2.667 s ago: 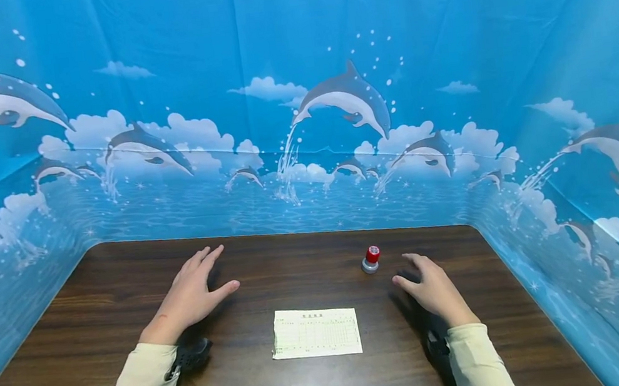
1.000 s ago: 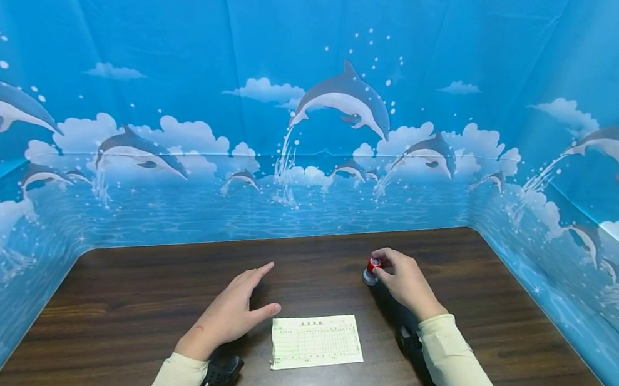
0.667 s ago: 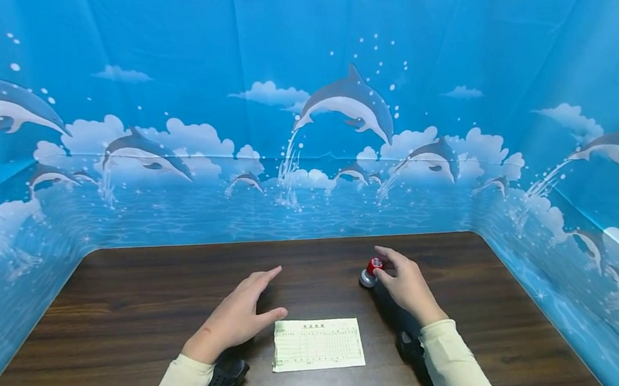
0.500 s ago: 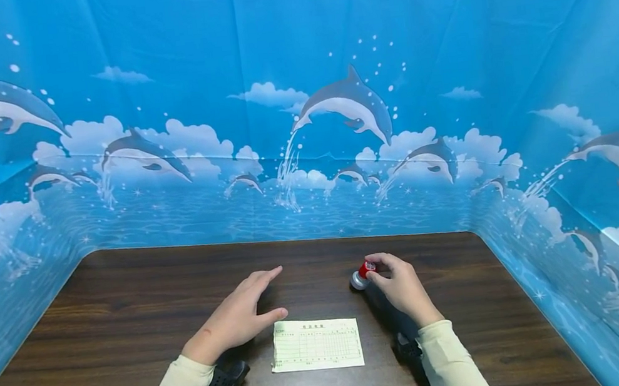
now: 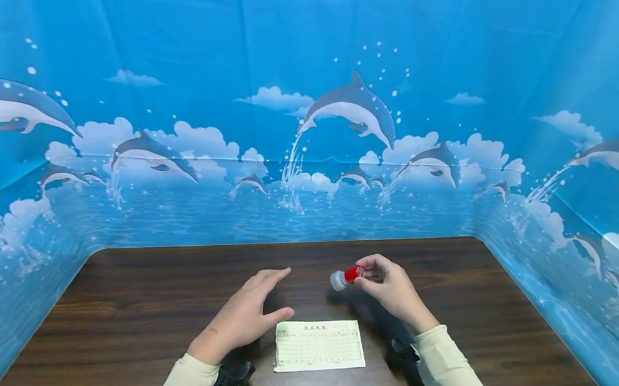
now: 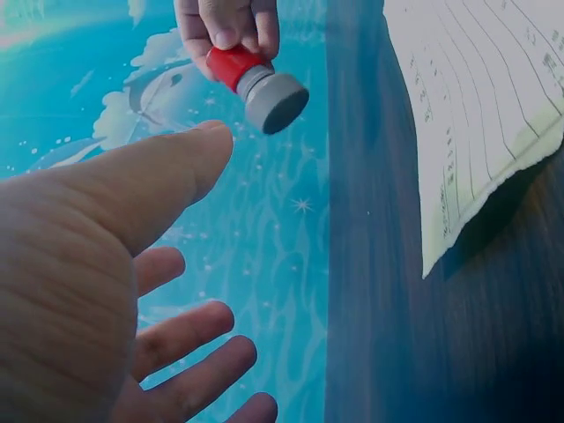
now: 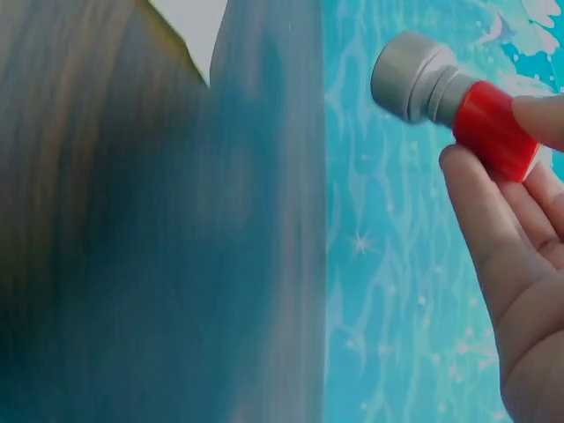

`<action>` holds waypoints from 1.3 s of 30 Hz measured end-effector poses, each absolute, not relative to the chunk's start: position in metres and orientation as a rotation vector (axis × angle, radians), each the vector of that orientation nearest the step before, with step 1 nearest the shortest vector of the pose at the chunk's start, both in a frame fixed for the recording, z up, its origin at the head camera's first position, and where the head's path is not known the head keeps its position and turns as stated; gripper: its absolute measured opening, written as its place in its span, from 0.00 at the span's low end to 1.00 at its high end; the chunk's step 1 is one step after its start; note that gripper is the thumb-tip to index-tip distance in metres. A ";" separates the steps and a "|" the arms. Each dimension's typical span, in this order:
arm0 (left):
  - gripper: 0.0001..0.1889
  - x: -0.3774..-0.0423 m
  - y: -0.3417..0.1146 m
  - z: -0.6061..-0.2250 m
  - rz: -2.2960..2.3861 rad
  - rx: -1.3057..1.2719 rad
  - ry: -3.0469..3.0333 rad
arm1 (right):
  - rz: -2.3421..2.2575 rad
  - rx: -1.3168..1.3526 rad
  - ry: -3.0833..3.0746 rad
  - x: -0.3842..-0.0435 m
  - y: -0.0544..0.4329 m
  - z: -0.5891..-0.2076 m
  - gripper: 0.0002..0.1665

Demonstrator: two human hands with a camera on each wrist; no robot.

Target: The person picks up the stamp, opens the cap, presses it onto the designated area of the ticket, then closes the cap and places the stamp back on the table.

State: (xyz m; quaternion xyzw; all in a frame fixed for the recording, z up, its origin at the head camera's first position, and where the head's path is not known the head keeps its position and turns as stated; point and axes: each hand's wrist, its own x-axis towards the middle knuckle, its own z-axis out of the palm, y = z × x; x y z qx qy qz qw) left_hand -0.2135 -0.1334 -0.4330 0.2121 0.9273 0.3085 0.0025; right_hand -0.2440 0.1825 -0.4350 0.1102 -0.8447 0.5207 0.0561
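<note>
My right hand (image 5: 390, 288) pinches the red handle of a stamp (image 5: 346, 276) between thumb and fingers. Its grey capped end points left, and the stamp is tilted well over, lifted off the table. The right wrist view shows the stamp (image 7: 458, 101) with the thumb on one side of the red part and fingers on the other. My left hand (image 5: 243, 313) hovers with fingers extended and thumb spread, holding nothing. Just right of its thumb lies a pale green printed form (image 5: 318, 345), whose torn edge shows in the left wrist view.
The dark wood table (image 5: 146, 311) reaches back to a blue curtain (image 5: 204, 213) printed with dolphins, which also encloses both sides. A black wrist device (image 5: 235, 377) sits under the left wrist, and another (image 5: 404, 351) under the right.
My right hand reached the standing stamp, gripped its red handle, lifted it, tipped it over and brought it left. The left hand moved right, up to the form, then stayed nearly still.
</note>
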 end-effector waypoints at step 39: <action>0.25 -0.198 -0.111 -0.410 1.114 0.900 3.026 | 2.106 0.949 -2.369 -0.220 0.146 -0.427 0.19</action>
